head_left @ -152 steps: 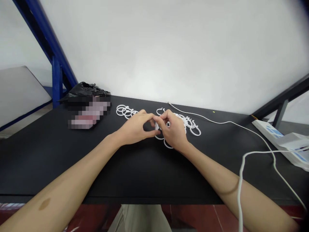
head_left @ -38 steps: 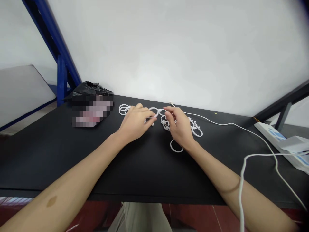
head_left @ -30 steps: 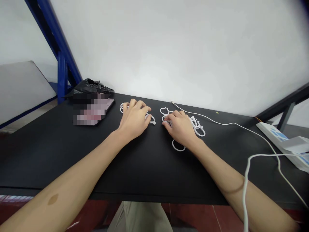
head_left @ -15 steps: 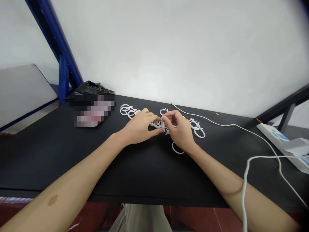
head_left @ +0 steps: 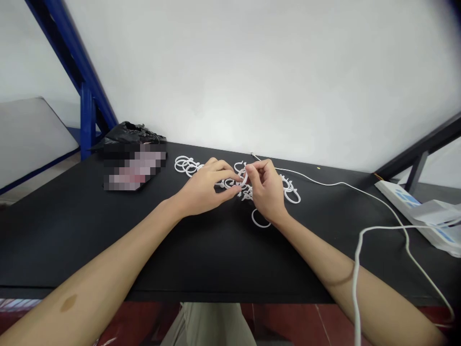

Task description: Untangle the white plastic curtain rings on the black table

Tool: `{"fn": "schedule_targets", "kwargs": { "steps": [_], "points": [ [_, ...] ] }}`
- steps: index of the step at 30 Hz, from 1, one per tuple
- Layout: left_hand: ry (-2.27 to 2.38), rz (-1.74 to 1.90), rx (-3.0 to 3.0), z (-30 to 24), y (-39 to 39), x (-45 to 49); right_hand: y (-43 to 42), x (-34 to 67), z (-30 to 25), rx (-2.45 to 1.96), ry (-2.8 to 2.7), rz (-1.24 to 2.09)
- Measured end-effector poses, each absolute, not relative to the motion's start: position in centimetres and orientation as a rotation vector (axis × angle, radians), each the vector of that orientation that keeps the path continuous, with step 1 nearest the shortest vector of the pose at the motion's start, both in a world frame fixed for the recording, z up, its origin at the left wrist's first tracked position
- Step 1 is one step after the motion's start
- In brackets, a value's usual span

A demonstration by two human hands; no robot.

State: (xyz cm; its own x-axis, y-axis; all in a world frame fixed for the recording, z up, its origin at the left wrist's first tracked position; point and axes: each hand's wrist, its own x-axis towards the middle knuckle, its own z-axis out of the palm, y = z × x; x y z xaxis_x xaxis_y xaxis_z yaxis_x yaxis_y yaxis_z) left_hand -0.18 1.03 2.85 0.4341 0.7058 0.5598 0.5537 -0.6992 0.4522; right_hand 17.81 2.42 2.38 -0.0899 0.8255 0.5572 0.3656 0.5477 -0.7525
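My right hand [head_left: 268, 190] pinches a white plastic curtain ring [head_left: 245, 179] between thumb and fingers, holding it just above the black table. Close on its left is my left hand [head_left: 207, 190], thumb and fingers parted around a gap facing that ring; whether a fingertip touches it I cannot tell. Several more rings with small knobs lie under and between the hands, partly hidden. A cluster of overlapping rings [head_left: 184, 164] rests left of my left hand. Beyond my right hand lie other rings [head_left: 292, 196], and a single ring [head_left: 260, 226] sits nearer me, below the right wrist.
A black plastic bag [head_left: 129, 132] and a blurred-out packet [head_left: 139, 170] lie at the back left of the table [head_left: 201, 259]. A white cable [head_left: 334, 184] crosses the right side and passes over my right forearm. White and blue packaging [head_left: 414, 206] lies at the right.
My left thumb and fingers have moved apart, off the ring both hands were at. The right hand keeps the ring, which now shows more clearly. The whole view has shifted slightly.
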Motion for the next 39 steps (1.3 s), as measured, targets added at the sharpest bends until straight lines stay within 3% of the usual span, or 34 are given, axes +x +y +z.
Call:
{"fn": "schedule_targets", "kwargs": {
  "steps": [39],
  "points": [
    [1.234, 1.063, 2.539, 2.5, 1.1, 0.2, 2.8, 17.6, 2.5, -1.063, -1.812, 0.538]
  ]
}}
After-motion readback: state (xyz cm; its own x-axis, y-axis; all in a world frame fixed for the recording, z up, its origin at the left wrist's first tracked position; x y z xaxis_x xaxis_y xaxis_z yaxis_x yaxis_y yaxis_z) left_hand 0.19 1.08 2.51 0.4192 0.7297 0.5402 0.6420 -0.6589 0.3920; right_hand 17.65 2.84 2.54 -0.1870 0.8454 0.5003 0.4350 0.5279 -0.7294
